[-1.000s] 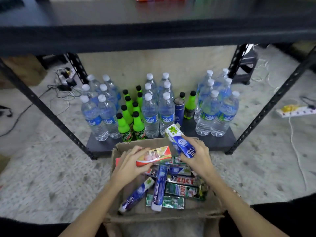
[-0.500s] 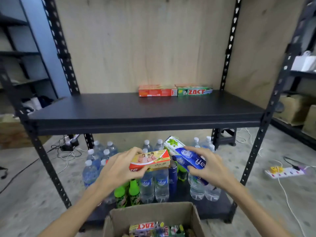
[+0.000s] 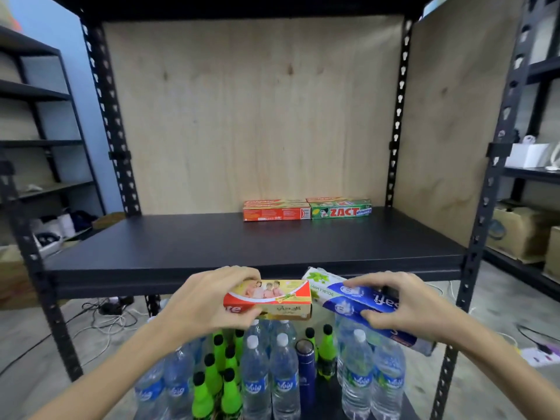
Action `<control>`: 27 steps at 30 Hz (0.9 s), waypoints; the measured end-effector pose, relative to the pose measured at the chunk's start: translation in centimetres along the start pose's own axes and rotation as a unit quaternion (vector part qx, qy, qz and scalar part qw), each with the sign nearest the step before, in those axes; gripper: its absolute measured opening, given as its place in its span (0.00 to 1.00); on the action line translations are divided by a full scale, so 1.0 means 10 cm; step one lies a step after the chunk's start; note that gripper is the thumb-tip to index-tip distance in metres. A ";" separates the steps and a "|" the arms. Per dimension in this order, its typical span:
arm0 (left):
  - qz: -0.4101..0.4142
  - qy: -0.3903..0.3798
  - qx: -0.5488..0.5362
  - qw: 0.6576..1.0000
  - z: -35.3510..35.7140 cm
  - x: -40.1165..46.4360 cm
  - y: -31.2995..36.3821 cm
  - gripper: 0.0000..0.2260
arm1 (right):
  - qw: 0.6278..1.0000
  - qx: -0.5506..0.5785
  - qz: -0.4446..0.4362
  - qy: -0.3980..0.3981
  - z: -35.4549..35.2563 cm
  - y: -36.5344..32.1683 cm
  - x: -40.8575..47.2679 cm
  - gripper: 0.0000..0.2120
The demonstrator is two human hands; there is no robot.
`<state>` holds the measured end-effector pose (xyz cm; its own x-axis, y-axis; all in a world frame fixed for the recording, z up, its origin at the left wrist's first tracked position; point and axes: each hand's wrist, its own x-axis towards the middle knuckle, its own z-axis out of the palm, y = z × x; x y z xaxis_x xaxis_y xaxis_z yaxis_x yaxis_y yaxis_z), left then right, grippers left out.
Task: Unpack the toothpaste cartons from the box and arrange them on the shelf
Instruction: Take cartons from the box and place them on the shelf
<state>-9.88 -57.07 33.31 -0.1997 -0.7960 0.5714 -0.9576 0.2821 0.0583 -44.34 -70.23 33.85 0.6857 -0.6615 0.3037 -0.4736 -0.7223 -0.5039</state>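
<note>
My left hand (image 3: 209, 301) grips a red and yellow toothpaste carton (image 3: 278, 300) by its left end, level with the front edge of the black shelf (image 3: 212, 247). Beside it my right hand (image 3: 403, 304) holds a blue and white toothpaste carton (image 3: 342, 294), tilted down to the right. At the back of the shelf lie a red carton (image 3: 276, 211) and a green ZACT carton (image 3: 341, 210), side by side against the plywood back. The box is out of view.
On the bottom shelf stand several water bottles (image 3: 281, 377), green bottles (image 3: 212, 374) and a dark blue flask (image 3: 305, 371). Black shelf uprights (image 3: 478, 237) frame both sides. Cables and a power strip (image 3: 539, 354) lie on the floor.
Both hands lifted their cartons out of the box up to the shelf's front edge. The view tilted up, so the box dropped out of sight.
</note>
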 end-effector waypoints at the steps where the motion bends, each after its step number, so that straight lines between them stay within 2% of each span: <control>1: 0.000 0.004 -0.007 1.000 -0.02 0.02 0.00 0.20 | 1.000 0.008 -0.002 0.006 -0.03 0.00 0.02 0.23; 9: -0.010 0.032 -0.057 0.998 -0.15 0.28 -0.07 0.20 | 1.000 0.023 -0.008 -0.013 -0.36 0.00 0.21 0.22; 13: -0.039 0.053 -0.088 0.994 -0.18 0.45 -0.17 0.18 | 0.999 0.029 -0.018 0.004 -0.52 0.00 0.36 0.22; 18: -0.045 -0.017 -0.002 0.999 -0.07 0.82 -0.36 0.22 | 0.999 -0.033 -0.021 -0.015 -0.66 0.15 0.76 0.23; 21: -0.042 -0.067 0.075 0.994 0.07 1.04 -0.49 0.26 | 0.993 -0.109 0.017 -0.045 -0.69 0.29 1.00 0.24; 24: -0.069 -0.073 0.085 0.991 0.25 1.21 -0.60 0.23 | 0.987 -0.149 0.021 -0.049 -0.64 0.46 1.23 0.22; 27: -0.102 -0.063 0.082 0.989 0.46 1.36 -0.63 0.22 | 0.989 -0.142 0.016 -0.031 -0.51 0.67 1.45 0.19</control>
<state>-7.57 -72.17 36.93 -0.0124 -0.8904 0.4549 -0.9994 0.0254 0.0224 -40.44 -85.69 38.97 0.6967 -0.6771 0.2368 -0.6255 -0.7351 -0.2617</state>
